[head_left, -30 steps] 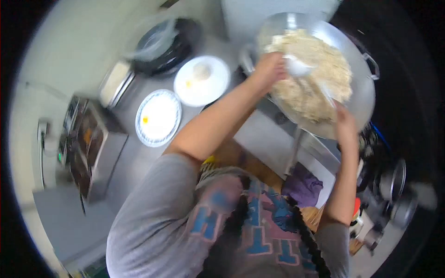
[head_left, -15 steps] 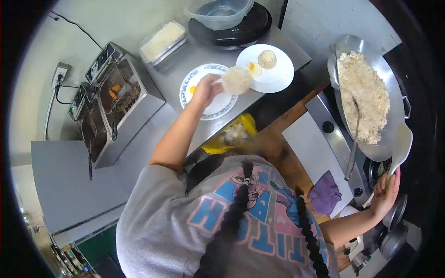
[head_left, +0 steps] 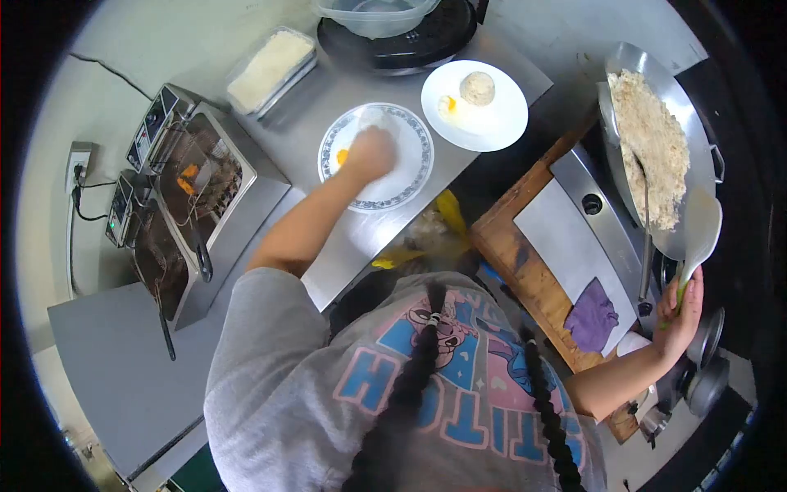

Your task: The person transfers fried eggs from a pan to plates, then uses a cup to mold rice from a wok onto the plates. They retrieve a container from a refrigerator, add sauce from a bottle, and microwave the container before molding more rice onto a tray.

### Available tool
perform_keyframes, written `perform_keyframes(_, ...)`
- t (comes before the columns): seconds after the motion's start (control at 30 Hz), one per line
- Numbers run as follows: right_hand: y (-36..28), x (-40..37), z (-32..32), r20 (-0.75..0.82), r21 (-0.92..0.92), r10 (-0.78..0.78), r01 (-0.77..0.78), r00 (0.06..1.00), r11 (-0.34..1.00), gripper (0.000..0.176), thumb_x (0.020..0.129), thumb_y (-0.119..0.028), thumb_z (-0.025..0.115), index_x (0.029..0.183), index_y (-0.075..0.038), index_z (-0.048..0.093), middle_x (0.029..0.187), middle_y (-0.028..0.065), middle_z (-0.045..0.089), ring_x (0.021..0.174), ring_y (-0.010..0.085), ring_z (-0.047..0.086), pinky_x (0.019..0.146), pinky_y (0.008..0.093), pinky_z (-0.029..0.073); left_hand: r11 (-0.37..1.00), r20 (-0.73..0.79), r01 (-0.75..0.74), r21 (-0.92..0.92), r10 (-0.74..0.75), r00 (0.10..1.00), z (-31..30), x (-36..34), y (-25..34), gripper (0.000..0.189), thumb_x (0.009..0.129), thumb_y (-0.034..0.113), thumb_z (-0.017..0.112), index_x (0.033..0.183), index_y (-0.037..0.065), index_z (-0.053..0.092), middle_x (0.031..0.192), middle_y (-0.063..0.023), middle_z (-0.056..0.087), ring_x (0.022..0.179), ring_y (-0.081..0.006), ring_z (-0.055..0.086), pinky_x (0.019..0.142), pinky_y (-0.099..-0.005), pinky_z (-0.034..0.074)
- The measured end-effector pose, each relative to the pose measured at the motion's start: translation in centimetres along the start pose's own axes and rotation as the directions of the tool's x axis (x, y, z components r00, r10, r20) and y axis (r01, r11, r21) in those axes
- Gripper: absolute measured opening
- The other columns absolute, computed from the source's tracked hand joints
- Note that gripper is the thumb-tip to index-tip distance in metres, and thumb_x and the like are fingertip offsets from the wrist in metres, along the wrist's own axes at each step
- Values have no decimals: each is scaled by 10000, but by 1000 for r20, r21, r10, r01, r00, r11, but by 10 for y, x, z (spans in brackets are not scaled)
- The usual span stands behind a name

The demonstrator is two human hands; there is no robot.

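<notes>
My left hand [head_left: 373,156], smeared by motion, is closed over a patterned-rim plate [head_left: 420,176]. A pale cup [head_left: 375,120] shows only faintly past its knuckles; the rest of it and any contents are hidden. An egg with an orange yolk [head_left: 342,156] lies at the plate's left side. Beside it, a white plate [head_left: 500,127] carries a rice mound [head_left: 477,88] and an egg piece [head_left: 447,105]. At the right, my right hand [head_left: 684,307] grips a large spatula [head_left: 702,230] by its green handle, its pale blade upright beside a wok [head_left: 625,61] of rice [head_left: 652,143].
A metal ladle [head_left: 647,230] rests in the wok. Fryers [head_left: 197,197] stand left. A rice-filled tub [head_left: 273,70] and a black-lidded appliance [head_left: 393,47] bearing a clear bowl [head_left: 377,18] sit at the back. A purple cloth [head_left: 592,316] lies by the stove.
My left hand has moved left with the rice-filled cup, from between the plates to over the patterned one. My right hand still holds the spatula, slightly higher in view.
</notes>
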State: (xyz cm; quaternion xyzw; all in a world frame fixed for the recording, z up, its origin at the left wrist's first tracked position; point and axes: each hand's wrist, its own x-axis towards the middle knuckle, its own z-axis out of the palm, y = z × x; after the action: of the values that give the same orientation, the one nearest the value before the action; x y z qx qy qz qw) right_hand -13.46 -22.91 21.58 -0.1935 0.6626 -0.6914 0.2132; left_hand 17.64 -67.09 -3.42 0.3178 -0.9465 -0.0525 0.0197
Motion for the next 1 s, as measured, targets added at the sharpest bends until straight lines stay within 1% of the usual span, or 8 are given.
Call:
perform_keyframes(0.07,5,-7,-1,-42,-108,6,-11,999,994,449,1008,-229,477,1383,5,398,690,-22,406,533,9,312,444,168,220,955,191,-184,234,140,972,26,-9,12,174,782,120,562,822,-14,665,908,-182,633,883,-329,611,726,-418,530)
perform_keyframes(0.3,13,-14,-23,-87,-150,54,-67,995,986,464,999,-220,496,1403,-11,409,707,-35,424,606,12,360,493,161,243,916,142,-138,378,90,986,35,-18,23,187,817,117,532,857,48,701,951,-133,674,872,-266,622,759,-375,513)
perform_keyframes(0.4,12,-14,-46,-115,-169,64,-83,991,982,458,995,-210,505,1403,-20,421,724,-36,441,619,12,365,520,154,262,936,221,-128,329,56,974,20,-10,15,200,835,153,536,892,39,690,967,-141,668,889,-283,644,744,-397,520)
perform_keyframes(0.6,15,-8,-104,-264,-272,-25,-50,964,961,445,982,-207,517,1395,-48,463,767,-66,488,651,-1,405,537,137,284,924,-208,352,-152,-378,902,-116,1,8,267,916,218,490,962,28,673,923,-206,673,911,-339,645,788,-431,507)
perform_keyframes(0.67,18,-3,-113,-307,-450,-49,-100,950,888,424,978,-192,511,1387,-81,495,757,-83,476,639,-12,385,509,141,257,892,-336,249,-377,-382,861,-142,9,-2,284,938,244,495,929,22,672,876,-153,690,826,-281,652,759,-385,495)
perform_keyframes(0.8,41,21,-156,-204,-776,-134,-77,970,626,374,933,-80,542,1305,-62,573,867,-24,573,687,50,422,616,189,357,601,-165,72,-796,-331,929,-194,51,84,279,974,241,512,872,19,646,768,15,595,714,-82,516,669,-229,420)
perform_keyframes(0.9,21,45,-151,-243,-886,-98,-180,965,427,376,875,-126,588,1247,-80,597,1049,235,660,993,356,649,845,394,482,461,-287,-229,-858,-60,956,-213,83,198,230,981,201,528,905,25,655,795,21,611,707,-56,518,656,-198,410)
perform_keyframes(1.0,11,80,-152,-132,-967,-126,-99,983,235,304,853,-180,608,1143,-104,656,974,218,668,938,385,638,809,455,499,595,-390,-391,-702,138,911,-219,114,311,172,943,154,547,930,13,645,789,-81,643,711,-144,585,667,-289,468)
